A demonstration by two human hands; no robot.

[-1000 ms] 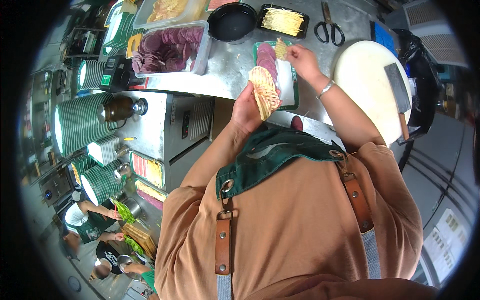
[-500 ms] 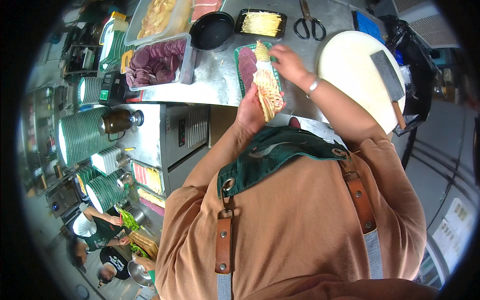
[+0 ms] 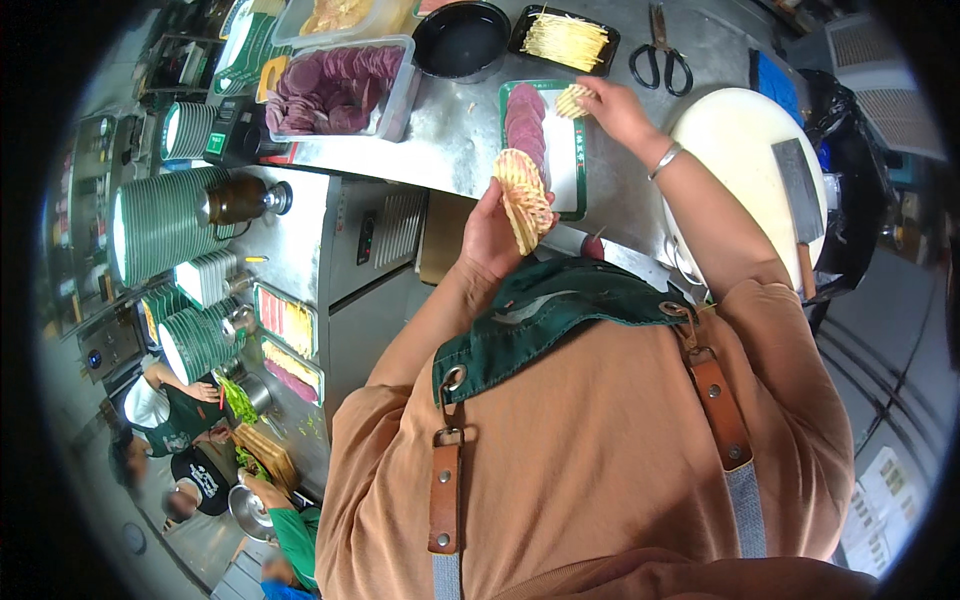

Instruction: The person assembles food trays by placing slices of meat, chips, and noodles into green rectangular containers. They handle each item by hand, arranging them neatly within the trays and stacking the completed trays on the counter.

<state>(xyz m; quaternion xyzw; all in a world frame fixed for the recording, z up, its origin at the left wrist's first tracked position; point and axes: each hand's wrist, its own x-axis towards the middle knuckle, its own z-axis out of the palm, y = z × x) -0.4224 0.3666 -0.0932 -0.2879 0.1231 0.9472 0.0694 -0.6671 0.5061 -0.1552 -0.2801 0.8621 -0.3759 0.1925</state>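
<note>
Left hand (image 3: 487,235) cupped, fingers (image 3: 488,200) round yellow slices (image 3: 522,198); right hand (image 3: 620,113) extended, fingers pinching single slice (image 3: 572,101).

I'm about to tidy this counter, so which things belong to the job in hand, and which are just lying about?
In use:
stack of pale slices in the left hand
single pale slice in the right hand
green-rimmed tray bearing purple slices

Seemingly lying about:
scissors
cleaver on the round board
</note>
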